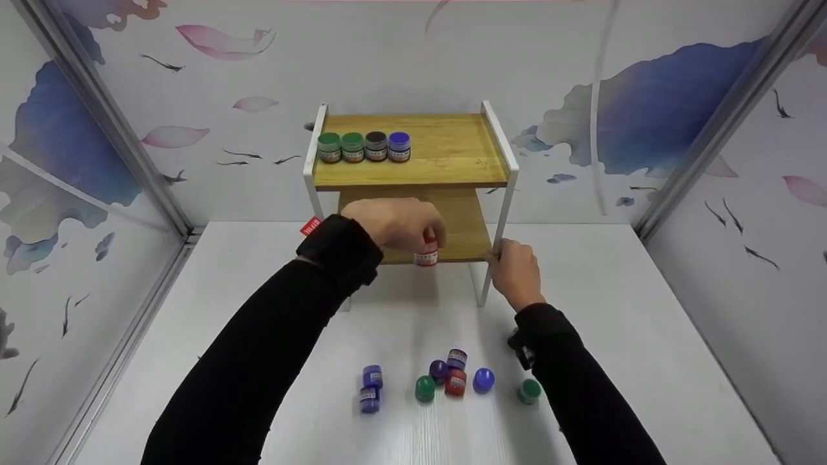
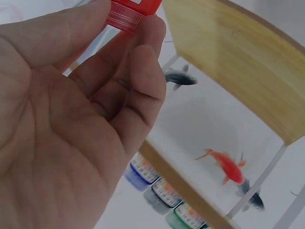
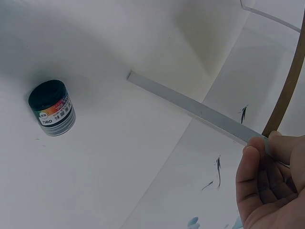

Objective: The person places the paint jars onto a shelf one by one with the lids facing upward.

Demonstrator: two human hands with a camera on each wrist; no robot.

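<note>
In the head view my left hand (image 1: pixel 400 223) pinches a small red paint jar (image 1: pixel 426 256) by its lid, in front of the lower wooden shelf (image 1: pixel 462 223). The left wrist view shows the jar's ribbed red lid (image 2: pixel 125 17) between thumb and fingertips. My right hand (image 1: pixel 517 272) grips the white front leg (image 3: pixel 200 109) of the two-tier rack at the lower shelf's right corner. On the upper shelf (image 1: pixel 452 148), two green jars (image 1: pixel 341 148), a black jar (image 1: pixel 376 147) and a blue jar (image 1: pixel 399 147) stand in a row at the left.
On the white tabletop lie two blue jars (image 1: pixel 371 389), a green jar (image 1: pixel 425 389), a red jar (image 1: pixel 455 382), purple jars (image 1: pixel 439 371) and a blue-lidded jar (image 1: pixel 483 380). Another green jar (image 1: pixel 529 391) stands beside my right forearm. Patterned panels (image 1: pixel 413 64) enclose the table.
</note>
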